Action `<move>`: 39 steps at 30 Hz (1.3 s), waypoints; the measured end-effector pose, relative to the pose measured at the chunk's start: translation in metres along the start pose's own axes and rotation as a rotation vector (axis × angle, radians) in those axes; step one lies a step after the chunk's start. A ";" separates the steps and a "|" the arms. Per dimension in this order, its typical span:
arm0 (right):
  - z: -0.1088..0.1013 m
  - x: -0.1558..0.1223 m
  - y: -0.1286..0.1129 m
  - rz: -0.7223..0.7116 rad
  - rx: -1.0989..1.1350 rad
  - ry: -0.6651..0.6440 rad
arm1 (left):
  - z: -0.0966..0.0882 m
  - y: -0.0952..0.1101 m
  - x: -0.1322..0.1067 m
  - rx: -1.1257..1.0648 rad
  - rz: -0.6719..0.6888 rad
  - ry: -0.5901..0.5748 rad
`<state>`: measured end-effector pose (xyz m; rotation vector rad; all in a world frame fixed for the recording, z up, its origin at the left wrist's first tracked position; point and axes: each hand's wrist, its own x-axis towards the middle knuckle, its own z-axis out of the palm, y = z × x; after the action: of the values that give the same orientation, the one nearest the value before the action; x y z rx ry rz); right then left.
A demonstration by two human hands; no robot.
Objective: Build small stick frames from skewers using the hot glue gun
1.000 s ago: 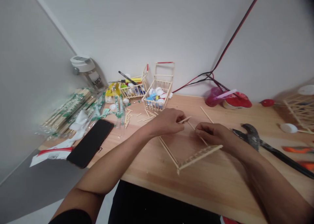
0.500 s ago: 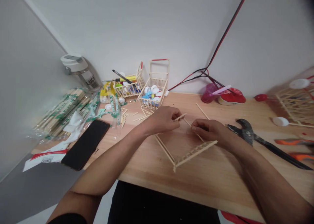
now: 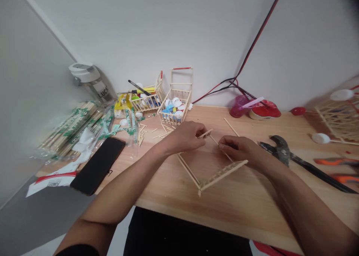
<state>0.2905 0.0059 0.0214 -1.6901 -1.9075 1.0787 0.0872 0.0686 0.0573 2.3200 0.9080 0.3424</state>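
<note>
Now, in the head view, a stick frame (image 3: pixel 223 176) is being held with both hands at the middle of the wooden table (image 3: pixel 238 211), its near corner pointed toward the table's front edge. By the left hand (image 3: pixel 187 135) the far end is gripped: the fingers are curled closed, and a short piece of the frame is pinched, its tip left jutting out past the knuckles. By the right hand (image 3: pixel 238 148) the thin far rail is taken, thumb and forefinger brought together on it, the other fingers folded in; how firmly it is squeezed cannot be told. Along the near right side, a row of short rungs is seen set between 2 rails.

Just beyond the right hand, 1 loose stick (image 3: pixel 231 127) is laid on the wood. Behind the left hand, short cut sticks (image 3: pixel 141 136) are scattered, and 2 small stick carts are parked by the wall, the right-hand cart (image 3: pixel 171 120) filled with caps (image 3: pixel 175 105). At far left, wrapped sticks (image 3: pixel 70 127) are piled near a black phone (image 3: pixel 98 165). Over on the right, a black-handled tool (image 3: pixel 283 151) is placed near the forearm, with orange handles (image 3: pixel 336 162) blurred beyond it.
</note>
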 end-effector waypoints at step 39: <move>-0.001 0.002 0.005 0.001 -0.043 0.013 | 0.000 0.002 0.001 0.016 0.008 0.000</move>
<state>0.2939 0.0078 0.0183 -1.7172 -1.9358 1.0316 0.0889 0.0684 0.0590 2.3389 0.9043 0.3400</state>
